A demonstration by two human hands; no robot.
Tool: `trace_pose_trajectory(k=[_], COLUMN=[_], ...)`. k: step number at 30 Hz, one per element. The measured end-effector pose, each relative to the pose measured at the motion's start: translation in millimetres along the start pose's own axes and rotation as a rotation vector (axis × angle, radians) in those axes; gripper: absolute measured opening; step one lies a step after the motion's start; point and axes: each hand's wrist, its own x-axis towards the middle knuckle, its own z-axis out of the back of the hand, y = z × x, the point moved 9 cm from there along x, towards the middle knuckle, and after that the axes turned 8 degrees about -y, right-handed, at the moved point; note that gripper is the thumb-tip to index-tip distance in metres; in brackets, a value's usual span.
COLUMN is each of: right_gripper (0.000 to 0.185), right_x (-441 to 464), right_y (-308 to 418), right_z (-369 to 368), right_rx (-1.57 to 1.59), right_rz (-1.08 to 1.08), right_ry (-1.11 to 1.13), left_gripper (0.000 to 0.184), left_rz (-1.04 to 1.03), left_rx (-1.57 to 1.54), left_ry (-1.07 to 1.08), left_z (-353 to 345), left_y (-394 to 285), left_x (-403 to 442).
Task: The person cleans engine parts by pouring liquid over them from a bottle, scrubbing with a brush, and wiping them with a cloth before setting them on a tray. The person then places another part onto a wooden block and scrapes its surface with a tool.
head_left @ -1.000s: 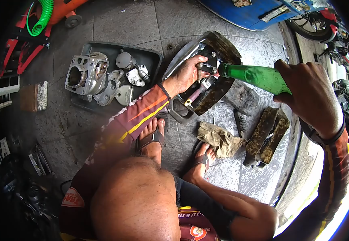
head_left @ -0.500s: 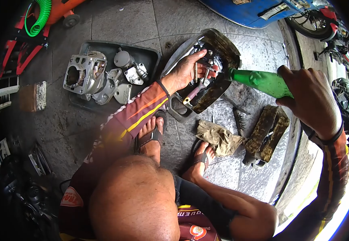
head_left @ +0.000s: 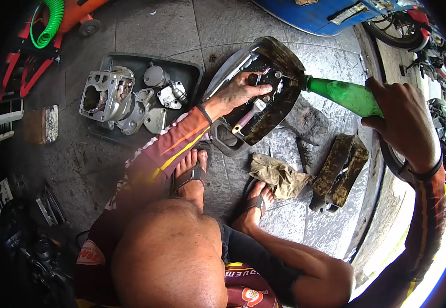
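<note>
My left hand (head_left: 241, 92) grips a dark metal part (head_left: 270, 78) with round metal ends, over the inside of a dirty, cut-open container (head_left: 287, 59). My right hand (head_left: 405, 118) is wrapped round a green bottle (head_left: 346, 96), tilted with its mouth toward the container's right rim. Thin liquid seems to run from the mouth toward the metal part. A brush (head_left: 248, 117) with a purple and yellow handle lies in the container, below my left hand.
A dark tray (head_left: 189, 69) holding an engine cylinder (head_left: 99, 97) and metal parts stands at the left. A crumpled cloth (head_left: 279, 176), a grimy metal piece (head_left: 341, 172) and a grey stone-like lump (head_left: 307, 122) lie near my feet. Motorcycle parts line the right side.
The dark metal part has turned in my left hand, and my thumb now lies across it. My right hand and the bottle have shifted slightly right.
</note>
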Motion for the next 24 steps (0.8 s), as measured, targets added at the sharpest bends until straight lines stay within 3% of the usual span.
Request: trace_pose_trajectory(k=[3,5,8,12,17,19,24], right_gripper=[0.043,0.044,0.044,0.043,0.045,0.046,0.050], right_x=[0.2,-0.5,-1.2,-0.9,-1.9,-3.2,-5.9], right_y=[-4.6,-2.8,-0.9,-2.3,3.4,1.1,-6.6], right_z=[5.3,-3.4,-3.5,2.4,-4.0,-3.3,-3.0], right_rx=[0.003,0.047,0.053,0.050,0.090,0.078,0.033], right_rz=[-0.011,-0.035,-0.044,-0.027,-0.017,-0.036,-0.045], right_ry=[-0.043,0.109,0.126,0.025,0.117,0.110,0.061], left_gripper=[0.015,0.019,0.016,0.015,0.014,0.014,0.023], left_rz=[-0.026,-0.105,-0.232,-0.175,0.018,0.174,0.107], left_rx=[0.049,0.114,0.206,0.098,-0.170,-0.277,-0.323], left_ry=[0.017,0.049,-0.005,0.010,-0.095,0.073,0.117], left_z=[-4.2,-5.7,-1.1,5.0,18.9,3.5,0.0], left_y=[-0.4,-5.5,-15.8,-9.3,3.6,3.4,-6.3], left_x=[1.7,5.6,5.0,12.6,15.5,11.7,10.6])
